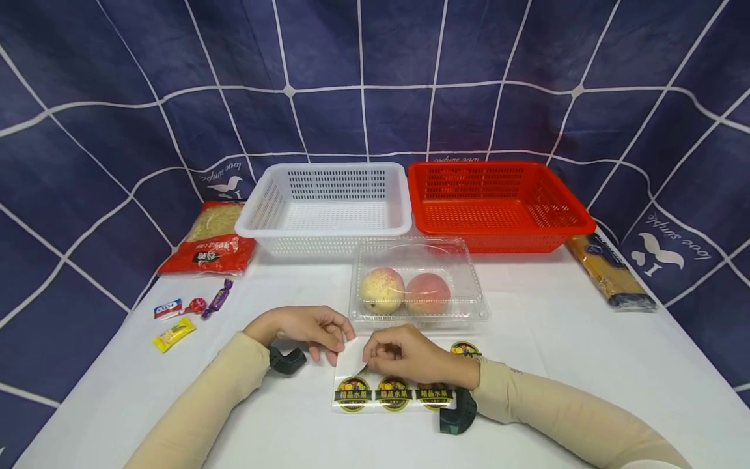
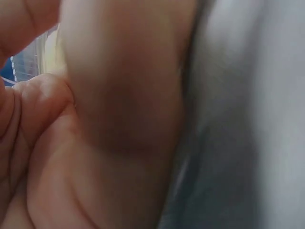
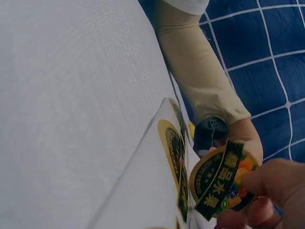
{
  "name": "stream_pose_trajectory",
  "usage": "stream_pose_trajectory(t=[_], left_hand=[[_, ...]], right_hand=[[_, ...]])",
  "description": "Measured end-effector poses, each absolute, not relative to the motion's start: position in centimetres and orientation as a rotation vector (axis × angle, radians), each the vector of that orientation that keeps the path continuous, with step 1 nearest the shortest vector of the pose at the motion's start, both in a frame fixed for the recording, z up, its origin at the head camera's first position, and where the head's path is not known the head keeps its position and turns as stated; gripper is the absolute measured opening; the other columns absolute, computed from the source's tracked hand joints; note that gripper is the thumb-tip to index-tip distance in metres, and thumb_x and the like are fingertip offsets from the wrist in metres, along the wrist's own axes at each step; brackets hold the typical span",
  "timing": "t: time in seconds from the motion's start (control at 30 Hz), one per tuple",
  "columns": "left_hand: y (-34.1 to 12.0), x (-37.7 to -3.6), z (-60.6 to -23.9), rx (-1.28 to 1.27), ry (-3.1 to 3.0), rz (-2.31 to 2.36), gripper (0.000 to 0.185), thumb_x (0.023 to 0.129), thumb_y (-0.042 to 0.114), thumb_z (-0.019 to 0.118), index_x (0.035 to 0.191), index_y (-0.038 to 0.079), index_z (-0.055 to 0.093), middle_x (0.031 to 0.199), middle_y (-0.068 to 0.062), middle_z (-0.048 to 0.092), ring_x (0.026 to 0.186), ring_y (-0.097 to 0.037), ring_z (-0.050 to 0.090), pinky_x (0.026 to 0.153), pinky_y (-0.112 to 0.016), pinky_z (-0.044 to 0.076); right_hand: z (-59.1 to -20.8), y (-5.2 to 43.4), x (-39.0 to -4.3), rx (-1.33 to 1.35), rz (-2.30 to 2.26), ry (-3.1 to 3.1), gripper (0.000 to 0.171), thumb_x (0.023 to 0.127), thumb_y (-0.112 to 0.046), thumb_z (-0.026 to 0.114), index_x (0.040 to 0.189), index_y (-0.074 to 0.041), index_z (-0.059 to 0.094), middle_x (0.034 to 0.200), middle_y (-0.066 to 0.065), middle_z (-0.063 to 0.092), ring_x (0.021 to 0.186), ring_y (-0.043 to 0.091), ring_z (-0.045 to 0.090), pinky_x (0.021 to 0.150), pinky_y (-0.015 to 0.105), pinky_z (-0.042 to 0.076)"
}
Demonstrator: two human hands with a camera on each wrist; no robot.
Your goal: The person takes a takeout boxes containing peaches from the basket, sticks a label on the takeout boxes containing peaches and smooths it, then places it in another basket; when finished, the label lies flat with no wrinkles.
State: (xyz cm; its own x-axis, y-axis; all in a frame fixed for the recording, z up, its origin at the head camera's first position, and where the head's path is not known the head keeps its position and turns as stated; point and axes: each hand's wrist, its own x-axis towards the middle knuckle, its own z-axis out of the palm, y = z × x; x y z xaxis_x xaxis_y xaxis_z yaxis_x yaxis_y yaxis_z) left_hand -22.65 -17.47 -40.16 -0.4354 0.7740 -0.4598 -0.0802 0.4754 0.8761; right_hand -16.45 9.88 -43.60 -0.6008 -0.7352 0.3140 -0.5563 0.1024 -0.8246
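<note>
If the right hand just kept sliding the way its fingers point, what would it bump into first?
Most likely the left hand: the right hand, pinching a peeled sticker, points straight toward it over the sticker sheet. Depth is hard to judge.

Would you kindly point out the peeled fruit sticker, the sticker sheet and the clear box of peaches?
fruit sticker point(image 3: 224, 179), right wrist view, on its printed face.
sticker sheet point(image 1: 394, 393), head view, on its middle label.
clear box point(image 1: 463, 277), head view, on its lid's right part.

peach box point(image 1: 418, 280) before two baskets point(image 1: 328, 208), sticker sheet point(image 1: 392, 384) before box
</note>
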Motion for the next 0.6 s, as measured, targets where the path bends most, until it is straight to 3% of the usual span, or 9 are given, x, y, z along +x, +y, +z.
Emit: stream_pose_trajectory(t=[0.17, 0.4, 0.6], left_hand=[[-17.5, -22.5, -40.1, 0.572, 1.791, 1.093, 0.019, 0.104, 0.005, 0.068, 0.121, -0.002, 0.065, 0.081, 0.000, 0.075, 0.077, -0.009, 0.074, 0.056, -0.018, 0.055], [-17.9, -22.5, -39.8, 0.556, 1.867, 1.084, 0.027, 0.105, 0.010, 0.067, 0.129, -0.002, 0.063, 0.082, 0.000, 0.072, 0.070, -0.007, 0.070, 0.056, -0.018, 0.052], [-18.1, -22.9, -39.7, 0.541, 1.958, 1.125, 0.034, 0.107, 0.009, 0.064, 0.137, -0.004, 0.057, 0.084, -0.002, 0.068, 0.072, -0.009, 0.067, 0.063, -0.020, 0.053]], right_hand=[[-42.6, 10.0, -15.9, -1.345, -1.538, 2.155, 0.008, 0.094, 0.003, 0.075, 0.095, -0.005, 0.075, 0.073, -0.004, 0.051, 0.068, -0.005, 0.044, 0.058, 0.017, 0.042], [-39.9, 10.8, -15.8, -1.337, -1.389, 2.072, 0.005, 0.097, -0.003, 0.074, 0.096, -0.007, 0.074, 0.094, -0.001, 0.063, 0.076, -0.002, 0.050, 0.060, 0.017, 0.044], [-37.8, 12.0, -16.3, -1.280, -1.336, 2.067, 0.007, 0.099, -0.003, 0.072, 0.097, -0.009, 0.068, 0.085, -0.008, 0.059, 0.078, 0.001, 0.049, 0.061, 0.017, 0.039]])
